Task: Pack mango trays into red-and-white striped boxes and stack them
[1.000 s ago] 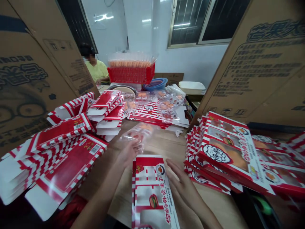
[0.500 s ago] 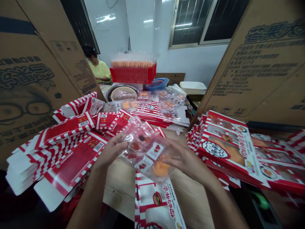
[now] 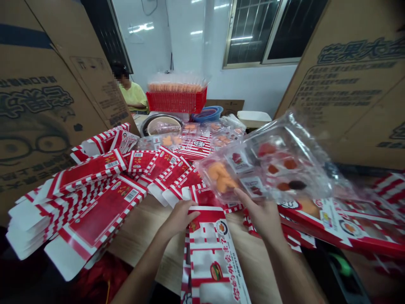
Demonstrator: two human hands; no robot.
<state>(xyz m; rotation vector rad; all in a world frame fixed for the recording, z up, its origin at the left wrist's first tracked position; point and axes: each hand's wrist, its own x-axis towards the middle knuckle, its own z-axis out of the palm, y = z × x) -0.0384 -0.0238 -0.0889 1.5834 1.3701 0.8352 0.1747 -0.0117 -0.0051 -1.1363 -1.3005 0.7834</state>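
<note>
My right hand [image 3: 262, 213] grips the near end of a clear plastic tray [image 3: 268, 169] with orange, red and dark snack pieces in its pockets, held up and tilted over the right side of the table. My left hand [image 3: 179, 217] rests with curled fingers on the top edge of a red-and-white striped carton [image 3: 210, 261] lying on the wooden table [image 3: 148, 230] in front of me.
Flat striped cartons [image 3: 82, 202] are piled at the left, filled boxes [image 3: 344, 223] at the right. Tall cardboard walls [image 3: 357, 84] stand on both sides. Farther back are snack trays [image 3: 221, 131], a metal bowl [image 3: 160, 122], a red basket [image 3: 176, 100] and a seated person in yellow [image 3: 133, 95].
The plastic tray has passed from both hands to my right hand alone, swung up and to the right. My left hand has dropped onto the carton's top edge.
</note>
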